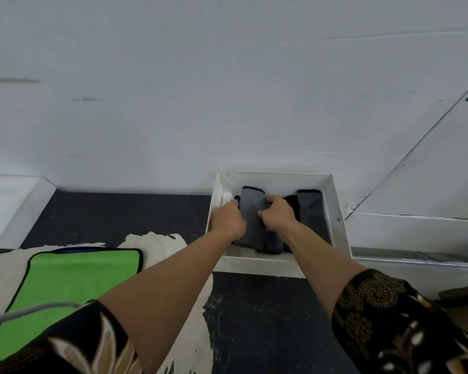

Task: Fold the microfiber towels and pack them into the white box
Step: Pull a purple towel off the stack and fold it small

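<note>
The white box (pixel 338 211) stands on the dark surface against the wall, right of centre. Inside it several folded grey towels stand on edge. Both my hands reach into the box. My left hand (pixel 227 221) grips the left side of a folded grey towel (pixel 251 211), and my right hand (pixel 277 214) grips its right side with curled fingers. Another grey towel (pixel 311 209) stands at the box's right, with a dark one between. A green towel with black trim (pixel 73 279) lies flat at the lower left.
The green towel lies on a cream cloth (pixel 157 247) spread over the dark floor (pixel 268 319). A white wall (pixel 227 90) rises right behind the box. White panels (pixel 416 233) lean at the right, and a white ledge (pixel 16 206) sits at the far left.
</note>
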